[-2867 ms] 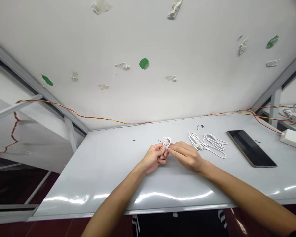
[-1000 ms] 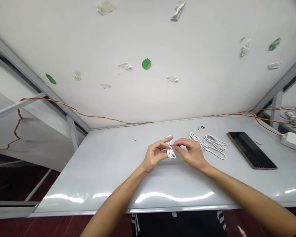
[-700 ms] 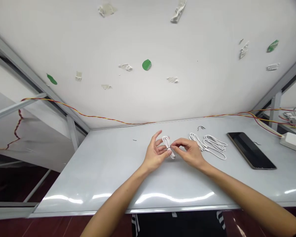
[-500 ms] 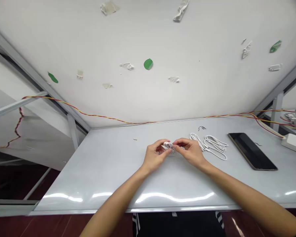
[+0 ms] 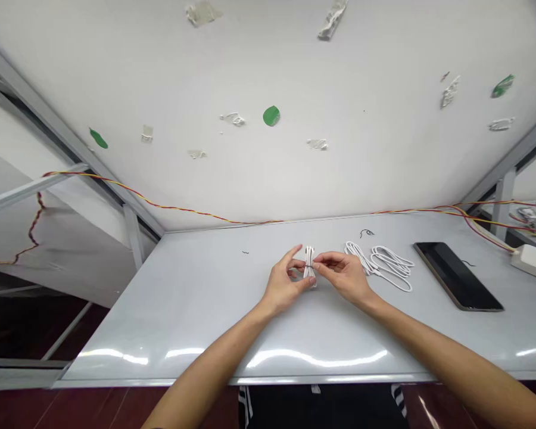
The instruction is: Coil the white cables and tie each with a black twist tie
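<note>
A folded bundle of white cable (image 5: 309,256) stands upright between my hands, a dark twist tie (image 5: 309,266) around its middle. My left hand (image 5: 286,279) grips the bundle from the left, thumb at its lower end, index finger raised off it. From the other side my right hand (image 5: 343,274) pinches with thumb and index finger at the tie; its fingertips partly cover that spot. Just right of my right hand lies a loosely coiled white cable (image 5: 390,261) on the grey table (image 5: 196,310).
Farther right a black smartphone (image 5: 458,276) lies flat, with a white power strip (image 5: 533,262) beyond it. Thin black ties (image 5: 366,232) lie near the back, one small dark piece (image 5: 245,252) to the left. Red and yellow wires (image 5: 183,210) run along the white back wall.
The cable bundle has turned from end-on to upright, showing its tied middle. My left index finger has lifted away from it, while my right hand has stayed nearly in place.
</note>
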Available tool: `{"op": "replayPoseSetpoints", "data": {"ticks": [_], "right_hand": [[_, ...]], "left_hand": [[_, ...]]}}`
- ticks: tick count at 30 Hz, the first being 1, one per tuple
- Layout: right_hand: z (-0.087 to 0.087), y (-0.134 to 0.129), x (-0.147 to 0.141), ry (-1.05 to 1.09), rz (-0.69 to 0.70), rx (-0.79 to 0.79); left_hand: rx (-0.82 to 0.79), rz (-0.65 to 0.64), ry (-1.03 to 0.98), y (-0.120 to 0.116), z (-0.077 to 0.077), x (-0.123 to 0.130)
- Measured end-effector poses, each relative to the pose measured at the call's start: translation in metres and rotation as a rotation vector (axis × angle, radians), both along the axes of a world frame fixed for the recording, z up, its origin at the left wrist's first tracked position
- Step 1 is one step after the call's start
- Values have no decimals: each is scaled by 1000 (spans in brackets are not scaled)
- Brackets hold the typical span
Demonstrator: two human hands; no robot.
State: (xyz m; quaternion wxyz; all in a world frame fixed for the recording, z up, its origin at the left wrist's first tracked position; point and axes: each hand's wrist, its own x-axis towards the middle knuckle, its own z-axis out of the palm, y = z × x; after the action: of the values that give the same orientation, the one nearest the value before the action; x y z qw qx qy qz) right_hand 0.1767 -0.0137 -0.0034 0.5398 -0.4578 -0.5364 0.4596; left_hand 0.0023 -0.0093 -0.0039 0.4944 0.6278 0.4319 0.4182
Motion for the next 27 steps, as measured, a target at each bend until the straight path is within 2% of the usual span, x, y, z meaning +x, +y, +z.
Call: {"op": "replayPoseSetpoints", "data": {"ticks": [3, 7, 10, 12, 14, 15, 18, 19, 21, 23, 25, 27], "right_hand": [[0, -1, -2, 142, 85, -131], [3, -1, 1, 286, 190, -339], [5, -1, 2, 288, 261, -387], [6, 1, 4, 198, 288, -325], [7, 8, 11, 5, 241, -188], [9, 12, 18, -131, 177, -92], [13, 29, 52, -645, -115, 173], [14, 35, 65, -823, -198, 189], [17, 43, 88, -1088, -233, 86], [18, 46, 102, -1234, -175, -85], [19, 45, 104, -1262, -111, -187], [18, 41, 94, -1169, -21, -202]], "left_hand": [[360, 81, 259, -1, -4, -2], [835, 59, 450, -2, -6, -6], [1050, 21, 563, 1, -6, -10], [1110, 5, 680, 5, -4, -15], [1058, 49, 845, 11, 2, -23], [984, 96, 942, 15, 6, -30], [627, 320, 1217, 28, 21, -58], [487, 383, 1289, 32, 26, -69], [224, 452, 1392, 39, 33, -91], [45, 482, 1448, 44, 38, -107], [27, 524, 1477, 45, 39, -113], [175, 554, 1458, 44, 38, -108]]}}
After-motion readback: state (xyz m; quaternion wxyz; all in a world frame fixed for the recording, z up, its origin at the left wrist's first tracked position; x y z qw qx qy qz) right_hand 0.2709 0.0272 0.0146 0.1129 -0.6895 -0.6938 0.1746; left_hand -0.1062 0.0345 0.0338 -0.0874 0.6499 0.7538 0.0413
